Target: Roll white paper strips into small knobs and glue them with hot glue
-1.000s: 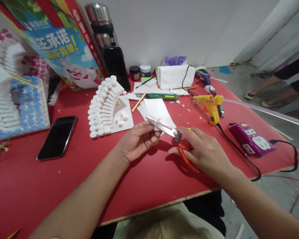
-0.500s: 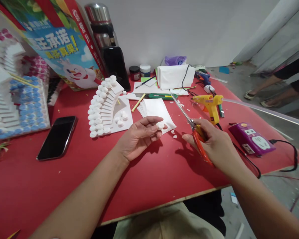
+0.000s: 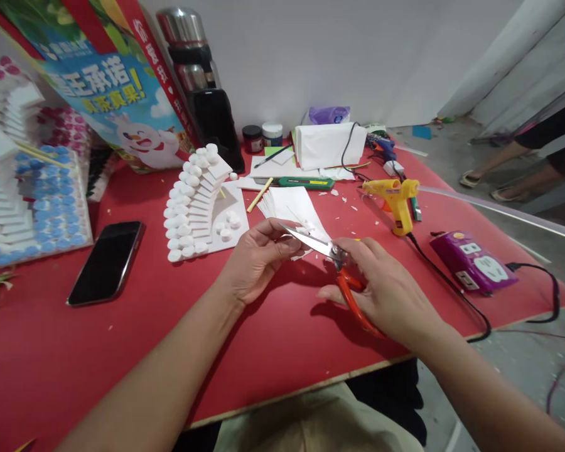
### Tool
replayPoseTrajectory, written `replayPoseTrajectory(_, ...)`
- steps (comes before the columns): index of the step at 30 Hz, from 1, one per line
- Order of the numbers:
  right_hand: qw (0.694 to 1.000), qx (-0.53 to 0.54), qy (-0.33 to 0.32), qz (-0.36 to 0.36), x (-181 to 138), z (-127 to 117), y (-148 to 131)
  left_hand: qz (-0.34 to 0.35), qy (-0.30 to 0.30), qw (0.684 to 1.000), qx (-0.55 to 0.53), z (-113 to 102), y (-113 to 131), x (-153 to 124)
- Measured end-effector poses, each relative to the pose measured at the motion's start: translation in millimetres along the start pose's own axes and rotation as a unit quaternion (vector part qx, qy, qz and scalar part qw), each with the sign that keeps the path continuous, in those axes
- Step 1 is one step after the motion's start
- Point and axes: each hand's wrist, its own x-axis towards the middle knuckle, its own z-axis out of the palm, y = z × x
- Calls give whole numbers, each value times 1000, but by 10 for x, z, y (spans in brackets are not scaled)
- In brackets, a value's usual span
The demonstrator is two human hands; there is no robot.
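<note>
Models (image 3: pixel 59 210) with blue, white and pink knobs stood at the far left of the red table (image 3: pixel 37 351). Next, 1 black phone (image 3: pixel 106 263) lay flat, with a bright bag (image 3: pixel 113 88) behind it and a shiny bottle (image 3: pixel 183 28) beside the bag. Then came a white model (image 3: pixel 183 201) with little steps and round white knobs along its curved side. Small white lumps (image 3: pixel 234 221) sat on its base. Right of that, the left hand (image 3: pixel 263 254) had its fingers bent, pinching a small white piece (image 3: pixel 305 230) above the table, near some white paper (image 3: pixel 296 202). The scissors (image 3: pixel 333 252) hid part of the piece. Their blades pointed left, and the tips were by the left fingers. The right hand (image 3: pixel 381 285) had its fingers gripping the red handles. Farther right lay a yellow glue gun (image 3: pixel 398 204), then a purple plug box (image 3: pixel 471 260) with a black cord (image 3: pixel 553 285). At the far right, a person's legs (image 3: pixel 503 160) showed beyond the table.
</note>
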Motion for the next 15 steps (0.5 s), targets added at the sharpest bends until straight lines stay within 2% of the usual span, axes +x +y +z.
replayPoseTrajectory(8, 1000, -24, 1, -1, 16, 5, -16, 8, 8, 1000, 12, 10, -6, -5)
replayPoseTrajectory(15, 998, -40, 28, -27, 10, 22, 1, 7, 24, 1000, 13, -5, -7, -4)
